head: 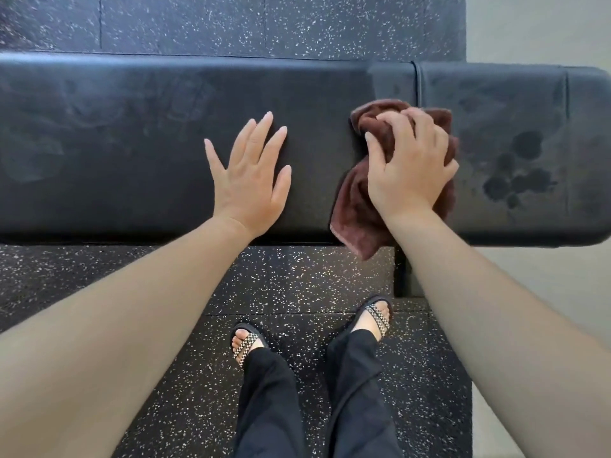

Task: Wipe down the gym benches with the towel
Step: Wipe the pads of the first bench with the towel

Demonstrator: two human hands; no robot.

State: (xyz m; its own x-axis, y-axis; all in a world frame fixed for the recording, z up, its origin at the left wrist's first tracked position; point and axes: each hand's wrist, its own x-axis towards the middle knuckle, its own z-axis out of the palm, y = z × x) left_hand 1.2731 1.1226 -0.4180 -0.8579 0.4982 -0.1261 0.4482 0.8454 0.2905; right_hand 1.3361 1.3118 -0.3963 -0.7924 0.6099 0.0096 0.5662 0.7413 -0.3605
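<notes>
Head view: towel (360,219) half hidden under right hand (408,166), bench (132,153) ends cropped.

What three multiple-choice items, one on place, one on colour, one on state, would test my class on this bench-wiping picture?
1. Where do the dark wet blotches lie?
A. right of the towel
B. under the left hand
C. on the floor

2. What colour is the towel?
A. white
B. brown
C. blue

3. How is the left hand?
A. fisted
B. gripping the towel
C. flat, fingers spread

Key: 1 A, the blotches mark the bench beyond the towel; 2 B, it is brown; 3 C, the left hand lies open while the right hand clutches the towel.
</notes>
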